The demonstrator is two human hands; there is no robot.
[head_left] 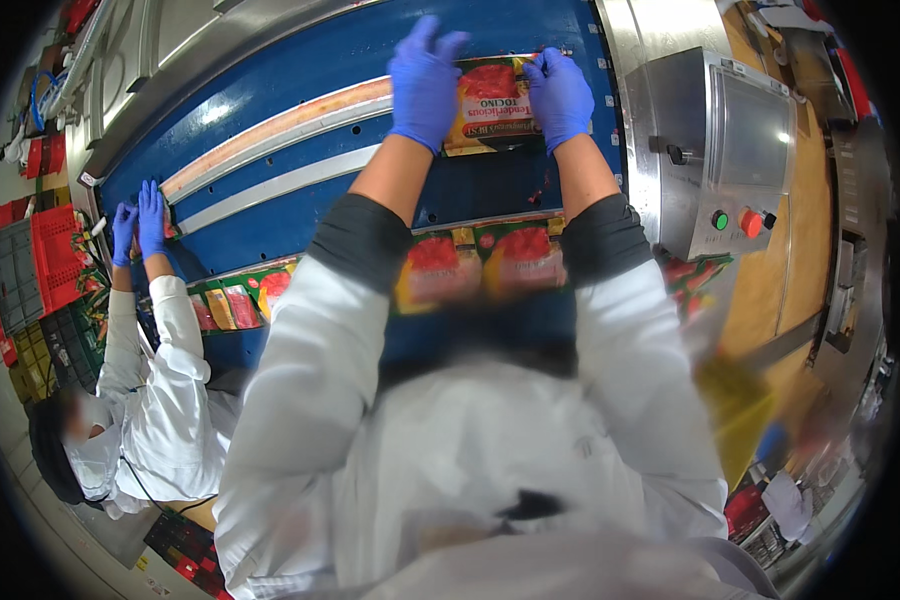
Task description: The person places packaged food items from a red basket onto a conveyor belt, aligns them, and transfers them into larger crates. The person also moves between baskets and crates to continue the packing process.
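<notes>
A flat food pouch [485, 105], printed with red meat on a yellow, green and dark background, lies on the blue conveyor bed [370, 165] between my hands. My left hand [425, 95], in a blue glove, rests along the pouch's left edge with its fingers stretched out and apart. At the upper right corner, my gloved right hand [560, 98] has its fingers curled in and pinches the pouch's edge; the fingertips are partly hidden. Nearer to me, another pouch [435, 265] and a second one [522, 257] lie side by side in a row.
A steel control box [715, 160] with a green and a red button stands at the right. Pale metal strips [290, 185] run along the bed. At the left, a co-worker [160, 400] in white reaches gloved hands onto the same bed. Red and grey crates [55, 255] are stacked beyond.
</notes>
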